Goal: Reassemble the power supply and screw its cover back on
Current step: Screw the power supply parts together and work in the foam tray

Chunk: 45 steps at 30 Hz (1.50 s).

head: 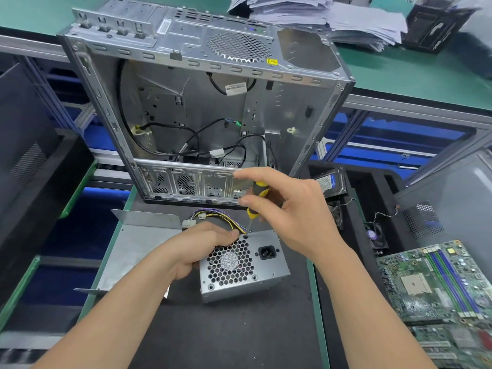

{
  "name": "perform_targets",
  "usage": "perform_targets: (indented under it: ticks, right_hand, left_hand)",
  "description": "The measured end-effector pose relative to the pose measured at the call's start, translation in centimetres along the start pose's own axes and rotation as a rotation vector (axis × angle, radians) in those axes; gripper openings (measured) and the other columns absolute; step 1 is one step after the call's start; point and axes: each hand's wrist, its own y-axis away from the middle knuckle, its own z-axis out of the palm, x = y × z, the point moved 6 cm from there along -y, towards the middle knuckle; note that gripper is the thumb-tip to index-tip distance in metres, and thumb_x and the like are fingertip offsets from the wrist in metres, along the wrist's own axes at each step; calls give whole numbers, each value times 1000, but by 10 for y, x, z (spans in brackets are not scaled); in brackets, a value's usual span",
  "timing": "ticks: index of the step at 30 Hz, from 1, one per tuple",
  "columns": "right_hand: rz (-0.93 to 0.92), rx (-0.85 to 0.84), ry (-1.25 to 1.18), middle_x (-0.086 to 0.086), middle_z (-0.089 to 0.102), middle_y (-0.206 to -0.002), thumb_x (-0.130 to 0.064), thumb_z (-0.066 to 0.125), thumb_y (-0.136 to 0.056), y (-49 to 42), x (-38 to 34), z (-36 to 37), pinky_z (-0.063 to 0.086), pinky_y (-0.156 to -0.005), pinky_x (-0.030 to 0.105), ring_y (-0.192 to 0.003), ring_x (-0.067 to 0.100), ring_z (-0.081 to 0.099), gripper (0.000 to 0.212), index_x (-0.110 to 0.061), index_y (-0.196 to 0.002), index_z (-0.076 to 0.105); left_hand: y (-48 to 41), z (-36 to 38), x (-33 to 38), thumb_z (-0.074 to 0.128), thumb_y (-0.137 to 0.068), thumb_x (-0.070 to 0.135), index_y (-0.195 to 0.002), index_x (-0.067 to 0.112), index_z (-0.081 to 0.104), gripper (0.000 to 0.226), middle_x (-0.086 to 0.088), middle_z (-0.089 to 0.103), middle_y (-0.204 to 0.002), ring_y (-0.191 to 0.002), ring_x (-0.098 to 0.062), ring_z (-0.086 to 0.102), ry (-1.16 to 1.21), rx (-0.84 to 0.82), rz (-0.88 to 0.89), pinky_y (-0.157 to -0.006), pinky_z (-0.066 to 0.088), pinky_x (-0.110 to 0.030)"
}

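A grey metal power supply [255, 275] stands on the black mat, its honeycomb fan grille and black power socket facing me. Yellow, purple and black wires [213, 215] come out behind it. My left hand [198, 249] grips the unit's upper left side. My right hand [286, 209] holds a yellow and black screwdriver [255, 202] upright. Its tip rests on a screw at the top edge of the grille face. A flat grey metal cover [133, 251] lies to the left of the unit.
An open, empty computer case [202, 107] stands behind the power supply. Green motherboards [436, 283] lie at the right, with a small fan [375, 235] and a hard drive [330, 183] beyond them. Stacked papers [332, 17] sit on the far green bench.
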Motion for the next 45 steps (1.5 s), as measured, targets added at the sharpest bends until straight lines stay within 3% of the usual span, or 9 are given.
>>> perform_targets:
  ticks: [2, 5, 10, 18, 21, 24, 31, 42, 45]
  right_hand:
    - [1, -110, -53, -20, 75, -100, -21, 74, -98, 0, 0, -1, 56, -78, 27, -90, 15, 72, 30, -32, -127, 72]
    - [14, -240, -167, -12, 75, -113, -5, 66, -101, 3, 1, 1, 57, -89, 33, -112, 19, 71, 34, -28, -126, 67]
    - [86, -120, -144, -8, 75, -95, -7, 72, -95, 2, 6, 0, 58, -89, 39, -92, 20, 74, 26, -27, -111, 66]
    - [126, -44, -66, -7, 75, -86, -20, 82, -91, 6, 1, -2, 60, -87, 44, -84, 17, 75, 23, -26, -106, 66]
    - [96, 71, -116, -6, 75, -88, -16, 78, -94, 8, -7, -15, 61, -85, 37, -86, 15, 76, 22, -26, -111, 68]
    - [24, 300, -120, -7, 74, -92, -15, 76, -96, 10, -16, -40, 59, -80, 23, -86, 16, 76, 24, -26, -116, 68]
    - [88, 265, -21, -9, 73, -89, -19, 77, -96, 19, -7, -38, 60, -81, 35, -86, 14, 74, 23, -27, -116, 69]
    - [170, 332, -48, -8, 74, -90, -14, 75, -97, 44, 15, -56, 57, -78, 17, -87, 12, 75, 23, -26, -116, 70]
    - [250, 415, -96, -12, 75, -90, -19, 79, -93, 59, 25, -62, 55, -78, 15, -88, 8, 76, 17, -28, -103, 68]
  left_hand:
    - [1, 2, 2, 66, -98, 42, -113, 13, 78, 35, -4, 76, -120, -123, -25, 65, -1, -24, 8, -118, 40, -49]
    - [4, 3, 5, 64, -100, 39, -113, 12, 77, 32, -3, 78, -114, -117, -24, 69, -11, -28, 15, -114, 44, -49]
    - [6, 4, 6, 62, -102, 38, -110, 10, 78, 33, -3, 79, -110, -113, -23, 71, -17, -23, 30, -114, 45, -47]
    - [3, 2, 4, 65, -100, 40, -111, 16, 78, 29, -1, 77, -117, -120, -24, 67, -38, 2, 37, -115, 43, -49]
    - [6, 4, 9, 61, -102, 34, -109, 22, 79, 23, 2, 79, -110, -109, -22, 73, -103, -16, 75, -108, 51, -48]
    - [7, 0, 18, 61, -91, 48, -102, 31, 79, 27, 7, 76, -104, -103, -21, 70, -279, 58, 157, -102, 52, -41]
    - [3, 2, 32, 79, -80, 50, -88, 36, 82, 16, 22, 77, -96, -104, -6, 69, -365, 113, 234, -107, 50, -43]
    - [9, 5, 28, 79, -89, 31, -91, 30, 84, 5, 15, 79, -96, -104, -11, 71, -215, 153, 151, -102, 53, -37]
    - [16, 0, 39, 83, -84, 38, -88, 33, 78, 8, 20, 76, -85, -84, 4, 69, -366, 383, 296, -89, 56, -30]
